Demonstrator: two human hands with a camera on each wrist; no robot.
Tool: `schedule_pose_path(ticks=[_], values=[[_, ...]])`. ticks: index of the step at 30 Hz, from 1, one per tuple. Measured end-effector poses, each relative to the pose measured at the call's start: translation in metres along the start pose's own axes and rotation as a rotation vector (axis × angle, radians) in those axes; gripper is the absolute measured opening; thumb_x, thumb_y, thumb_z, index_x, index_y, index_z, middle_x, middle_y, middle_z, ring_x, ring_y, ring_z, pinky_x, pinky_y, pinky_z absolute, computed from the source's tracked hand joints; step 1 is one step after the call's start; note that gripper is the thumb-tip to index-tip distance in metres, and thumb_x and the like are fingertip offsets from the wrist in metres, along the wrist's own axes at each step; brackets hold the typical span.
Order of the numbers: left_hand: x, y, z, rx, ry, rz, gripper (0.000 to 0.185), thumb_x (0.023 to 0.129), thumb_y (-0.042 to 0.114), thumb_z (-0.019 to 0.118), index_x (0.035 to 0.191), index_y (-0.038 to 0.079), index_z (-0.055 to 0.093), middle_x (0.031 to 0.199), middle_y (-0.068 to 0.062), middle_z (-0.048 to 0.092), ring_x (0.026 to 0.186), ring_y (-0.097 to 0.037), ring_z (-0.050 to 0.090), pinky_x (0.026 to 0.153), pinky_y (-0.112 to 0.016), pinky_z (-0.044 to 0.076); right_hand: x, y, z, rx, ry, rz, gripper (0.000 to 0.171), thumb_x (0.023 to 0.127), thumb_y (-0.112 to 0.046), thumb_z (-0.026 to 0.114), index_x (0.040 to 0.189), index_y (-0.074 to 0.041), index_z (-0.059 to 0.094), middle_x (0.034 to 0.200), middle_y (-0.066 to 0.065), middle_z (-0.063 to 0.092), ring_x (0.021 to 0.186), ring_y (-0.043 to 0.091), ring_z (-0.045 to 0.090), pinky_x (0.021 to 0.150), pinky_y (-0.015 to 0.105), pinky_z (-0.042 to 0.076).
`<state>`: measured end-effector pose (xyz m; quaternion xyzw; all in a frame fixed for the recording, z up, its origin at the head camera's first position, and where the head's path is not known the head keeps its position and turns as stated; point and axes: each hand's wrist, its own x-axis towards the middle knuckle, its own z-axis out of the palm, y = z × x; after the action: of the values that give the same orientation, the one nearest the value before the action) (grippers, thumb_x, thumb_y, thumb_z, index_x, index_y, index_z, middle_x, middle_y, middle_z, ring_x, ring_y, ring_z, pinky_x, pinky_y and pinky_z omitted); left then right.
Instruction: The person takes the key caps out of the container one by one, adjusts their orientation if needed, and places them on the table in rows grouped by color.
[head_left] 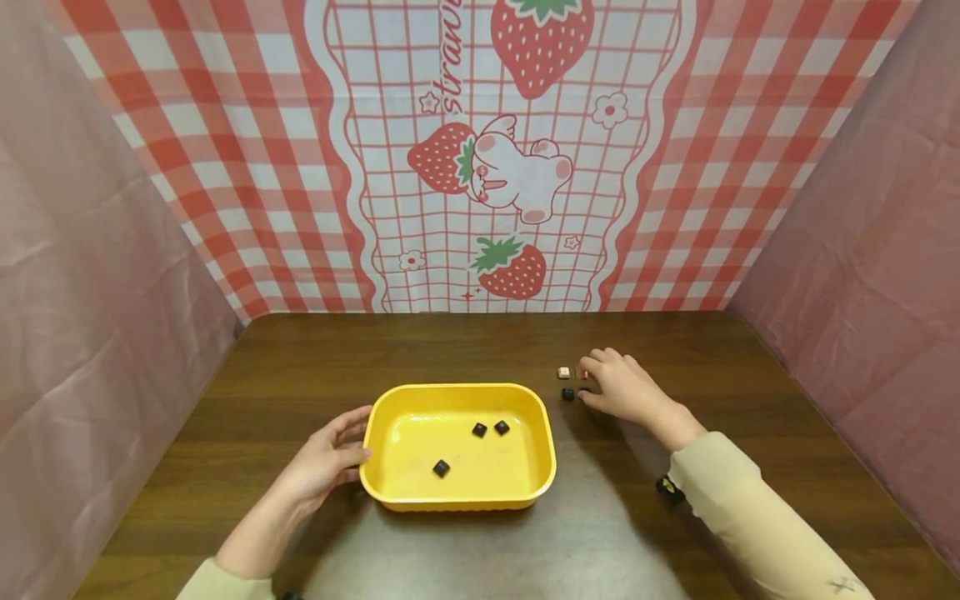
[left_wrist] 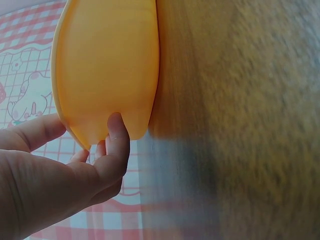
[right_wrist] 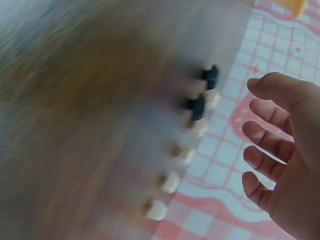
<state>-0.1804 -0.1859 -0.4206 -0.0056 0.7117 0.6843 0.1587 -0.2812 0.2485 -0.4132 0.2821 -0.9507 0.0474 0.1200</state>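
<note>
My left hand (head_left: 326,458) holds the left end of a yellow plastic tub (head_left: 457,505), thumb at the rim and other fingers against the outer wall. In the left wrist view, curved fingertips touch the tub's side (left_wrist: 105,60). Inside lie three black keycaps, one (head_left: 441,468) nearer the front. My right hand (head_left: 622,387) is over the table right of the tub, fingers spread and curved, holding nothing. Close to its fingertips are a white keycap (head_left: 564,372) and a black keycap (head_left: 567,393). The right wrist view shows two black keycaps (right_wrist: 196,106) and several white keycaps (right_wrist: 170,182) in a row.
The brown wooden table (head_left: 315,350) ends at a strawberry-patterned checked cloth (head_left: 465,275) behind. Pink cloths (head_left: 840,250) hang at both sides. A small black object with a yellow mark (head_left: 670,490) shows by the right sleeve.
</note>
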Motion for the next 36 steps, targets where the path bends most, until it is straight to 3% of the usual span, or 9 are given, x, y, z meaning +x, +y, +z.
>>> schedule_pose_path(ticks=[21, 36], values=[[0.000, -0.002, -0.001, -0.011, -0.007, 0.015, 0.064, 0.088, -0.007, 0.052, 0.146, -0.001, 0.025, 0.139, -0.030, 0.035, 0.107, -0.027, 0.057, 0.075, -0.037, 0.054, 0.020, -0.073, -0.041, 0.030, 0.068, -0.094, 0.026, 0.074, -0.030, 0.077, 0.091, -0.017, 0.062, 0.091, -0.001, 0.057, 0.082, 0.018, 0.047, 0.069, 0.036, 0.040], [0.000, -0.001, 0.000, -0.015, -0.003, 0.014, 0.064, 0.087, -0.008, 0.051, 0.145, 0.000, 0.026, 0.140, -0.029, 0.035, 0.107, -0.027, 0.057, 0.075, -0.036, 0.054, 0.031, -0.126, -0.037, 0.104, 0.013, -0.196, 0.026, 0.078, -0.030, 0.074, 0.099, -0.017, 0.063, 0.098, -0.003, 0.057, 0.092, 0.018, 0.049, 0.075, 0.034, 0.040]])
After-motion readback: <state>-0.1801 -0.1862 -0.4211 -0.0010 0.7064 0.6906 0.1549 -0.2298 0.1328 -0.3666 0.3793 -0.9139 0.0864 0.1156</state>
